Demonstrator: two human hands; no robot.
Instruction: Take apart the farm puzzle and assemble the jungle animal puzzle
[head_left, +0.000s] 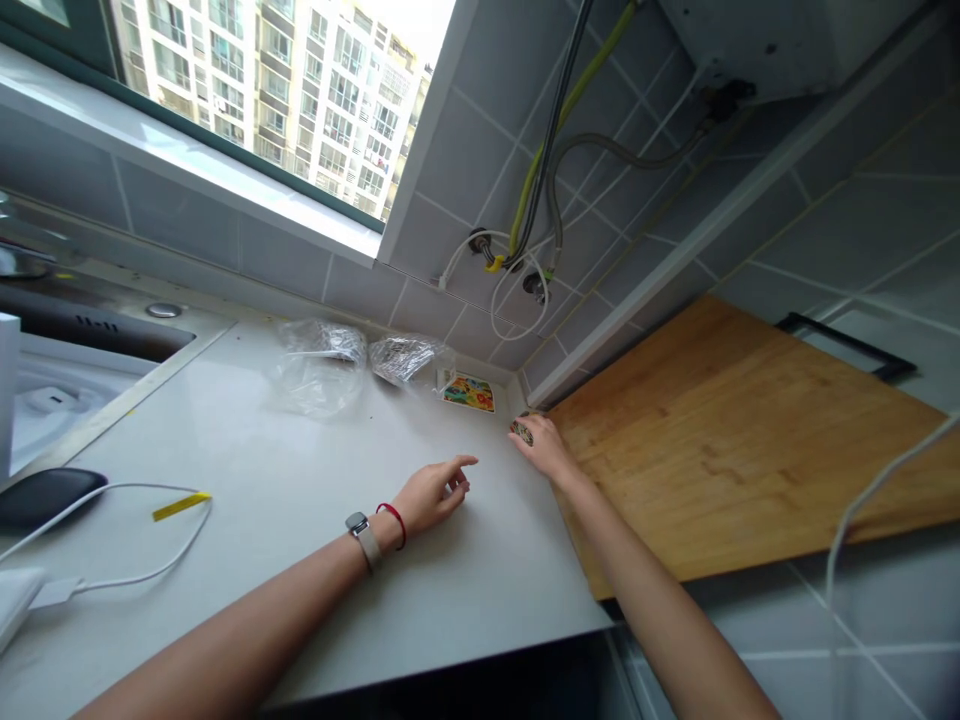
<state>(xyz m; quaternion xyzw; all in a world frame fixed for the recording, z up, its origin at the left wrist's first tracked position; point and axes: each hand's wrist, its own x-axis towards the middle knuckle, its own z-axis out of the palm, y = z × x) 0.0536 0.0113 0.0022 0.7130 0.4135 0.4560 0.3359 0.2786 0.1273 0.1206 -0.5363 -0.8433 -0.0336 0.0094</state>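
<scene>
Right hand point(546, 445) holds a small patterned object point(522, 433), half hidden, at the counter's point(337, 590) far corner

The fingers are closed around the object, which shows only as a dark, speckled patch between thumb and fingers; its full shape cannot be made out, nor whether it touches the surface below. It sits just right of a colourful card point(470, 392), near the edge of a wooden board point(750, 430) that leans at the right. The card's left end lies partly behind clear plastic, and its picture is too small to read.

The left hand point(431, 497) is over the middle of the counter, index finger stretched out, the other fingers loosely bent and slightly spread. Its palm faces away, so the inside is hidden. A watch point(363, 538) and a red band point(393, 524) circle that wrist.

Two crumpled plastic bags point(322, 365) lie along the wall; glare and creases blur what they contain. At the left, a black rounded item point(49, 498) and a sink point(169, 345) are cut off by the frame. Both forearms run out of view below.
</scene>
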